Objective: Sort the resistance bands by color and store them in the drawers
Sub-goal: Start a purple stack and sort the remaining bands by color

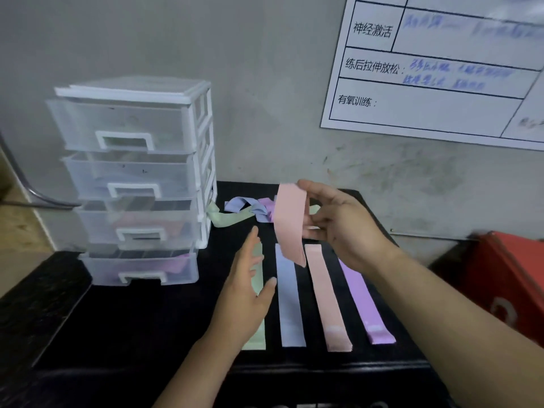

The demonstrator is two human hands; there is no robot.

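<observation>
My right hand [341, 222] pinches a pink band [290, 222] and holds it up above the black surface. My left hand [247, 290] hovers open over a flat green band [256, 338], covering much of it. Beside the green band lie a blue band [290, 304], a second pink band [325, 298] and a purple band [363, 301], side by side. A tangle of green, blue and purple bands [241, 212] lies behind them. The clear drawer unit [135, 178] stands at the left, with a pink band showing in its third drawer and a purple one in its bottom drawer.
A black table [141, 325] carries everything. A red box [512, 278] stands at the right. A whiteboard chart [435, 72] hangs on the grey wall behind. A metal bar [29, 189] curves in at the left edge.
</observation>
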